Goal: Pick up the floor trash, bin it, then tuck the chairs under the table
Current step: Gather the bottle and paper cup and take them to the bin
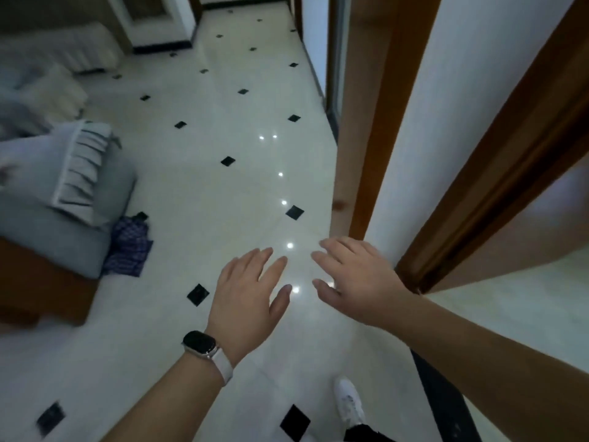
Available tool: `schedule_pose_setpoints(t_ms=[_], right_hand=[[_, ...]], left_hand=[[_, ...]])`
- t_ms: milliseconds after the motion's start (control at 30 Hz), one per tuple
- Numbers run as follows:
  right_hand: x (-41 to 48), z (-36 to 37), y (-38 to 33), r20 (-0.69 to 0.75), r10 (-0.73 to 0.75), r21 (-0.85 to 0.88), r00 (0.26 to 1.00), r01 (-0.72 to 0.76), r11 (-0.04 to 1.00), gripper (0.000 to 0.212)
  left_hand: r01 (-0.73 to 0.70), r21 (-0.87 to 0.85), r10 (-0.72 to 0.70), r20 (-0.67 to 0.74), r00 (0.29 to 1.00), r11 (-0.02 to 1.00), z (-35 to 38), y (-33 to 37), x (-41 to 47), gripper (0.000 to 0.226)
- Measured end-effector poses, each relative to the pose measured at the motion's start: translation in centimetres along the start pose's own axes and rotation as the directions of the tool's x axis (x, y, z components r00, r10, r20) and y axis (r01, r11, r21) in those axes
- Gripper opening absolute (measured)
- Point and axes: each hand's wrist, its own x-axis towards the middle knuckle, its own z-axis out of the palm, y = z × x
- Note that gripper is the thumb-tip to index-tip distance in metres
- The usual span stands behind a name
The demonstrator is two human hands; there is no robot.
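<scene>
Where the floor trash lies I cannot tell from here. What shows plainly is the pair of bare hands held out, palms down, over the glossy white tiled floor (204, 193) with its small black diamond insets. The left hand (247, 291) has its fingers straight and close together, with the thumb standing off to the side, and it holds nothing. A dark-faced smartwatch on a white strap (200, 344) sits on that wrist. The right hand (353, 279) is just beside it, not touching, its fingers straight and slightly fanned, also holding nothing.

Below the hands, near the floor's bottom edge, a white sneaker (349, 400) is planted on the tiles. To the right of the right hand stands a brown wooden door frame (360, 122) with a white wall (446, 122) next to it.

Along the floor's left edge is a bed with grey-blue bedding (57, 231) on a brown wooden base (41, 282). A grey pillow with a pleated frill (79, 173) rests at the bed's near corner. A crumpled blue checked cloth (129, 247) lies on the tiles against that corner, touching the bedding, and whether it counts as trash I cannot tell.
</scene>
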Motion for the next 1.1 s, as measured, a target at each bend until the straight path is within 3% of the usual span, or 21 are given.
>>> schedule_pose_setpoints(t_ms=[233, 333, 500, 600, 700, 867, 1100], right_hand=[[8.8, 0.1, -3.1, -0.074, -0.369, 0.097, 0.927, 0.375, 0.922, 0.047], [11.5, 0.9, -6.4, -0.13, -0.51, 0.12, 0.85, 0.524, 0.843, 0.044], [14.6, 1.9, -14.8, -0.173, -0.681, 0.174, 0.711, 0.703, 0.69, 0.044], [16.1, 2.9, -19.4, -0.174, -0.746, 0.181, 0.643, 0.766, 0.617, 0.043], [17.9, 3.8, -23.7, -0.169, -0.782, 0.174, 0.6, 0.799, 0.575, 0.04], [21.3, 4.4, -32.3, -0.077, -0.813, 0.131, 0.577, 0.814, 0.566, 0.045], [26.1, 4.6, -46.9, -0.068, -0.858, 0.085, 0.51, 0.859, 0.504, 0.047]], left_hand=[[0.321, 0.174, -0.322, -0.022, 0.946, 0.931, -3.6, -3.8, -2.0, 0.049], [0.467, 0.22, -0.468, -0.053, 0.882, 0.856, -5.1, -5.1, -5.2, 0.049], [0.712, 0.255, -0.697, -0.161, 0.699, 0.654, -7.2, -7.7, -12.5, 0.049], [0.78, 0.237, -0.749, -0.223, 0.624, 0.579, -7.5, -10.3, -16.1, 0.049], [0.802, 0.218, -0.758, -0.264, 0.597, 0.556, -7.4, -13.9, -18.6, 0.047], [0.83, 0.155, -0.773, -0.305, 0.556, 0.536, -8.7, -21.8, -22.4, 0.047], [0.879, 0.093, -0.816, -0.337, 0.47, 0.468, -13.2, -33.4, -28.8, 0.048]])
